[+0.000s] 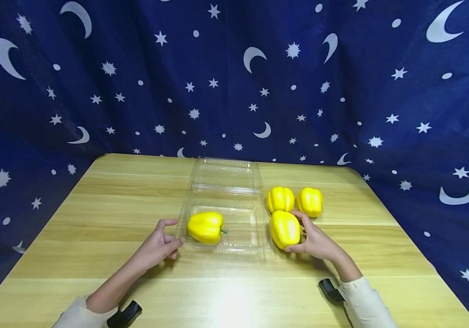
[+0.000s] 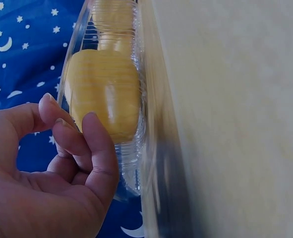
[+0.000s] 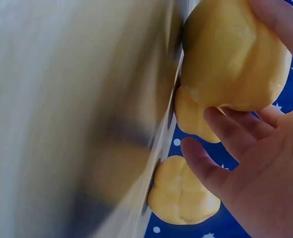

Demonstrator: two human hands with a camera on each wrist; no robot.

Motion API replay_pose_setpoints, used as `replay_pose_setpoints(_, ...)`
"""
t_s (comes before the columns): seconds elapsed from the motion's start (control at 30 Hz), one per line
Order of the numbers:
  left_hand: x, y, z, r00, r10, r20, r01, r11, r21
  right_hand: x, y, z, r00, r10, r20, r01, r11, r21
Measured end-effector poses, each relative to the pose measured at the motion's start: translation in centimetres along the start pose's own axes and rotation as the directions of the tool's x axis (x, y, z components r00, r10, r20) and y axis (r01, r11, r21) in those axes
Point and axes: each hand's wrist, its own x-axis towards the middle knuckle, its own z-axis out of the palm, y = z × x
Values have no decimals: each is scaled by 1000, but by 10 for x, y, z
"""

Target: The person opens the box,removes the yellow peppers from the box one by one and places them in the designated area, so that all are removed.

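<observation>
A clear plastic container (image 1: 226, 247) lies open on the table, its lid (image 1: 228, 175) folded back away from me. In its left half, one yellow bell pepper (image 1: 205, 227) lies with its green stem to the right. At the container's left rim is my left hand (image 1: 156, 248), fingers bent, thumb tip at the edge; whether it pinches the rim I cannot tell. Just right of the container my right hand (image 1: 312, 239) grips a second yellow bell pepper (image 1: 284, 230), thumb on the near side and fingers on the far side. The left wrist view shows a pepper (image 2: 104, 91) through the container's wall.
Two more yellow bell peppers, one on the left (image 1: 280, 199) and one on the right (image 1: 310, 202), stand behind the gripped one. The wooden table (image 1: 115, 218) ends at a dark blue curtain (image 1: 218, 59) with moons and stars.
</observation>
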Motion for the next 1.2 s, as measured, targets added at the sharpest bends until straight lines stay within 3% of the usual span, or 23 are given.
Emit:
replay_pose_setpoints(0.67, -1, 0, -2, 1000, 11, 0, -11, 1000, 6, -2, -2, 1, 999, -45, 12, 46, 997, -66)
replay_pose_setpoints(1.2, 1, -3, -1, 1000, 13, -3, -13, 1000, -1, -8, -8, -10, 1000, 7, 27, -4, 993, -118)
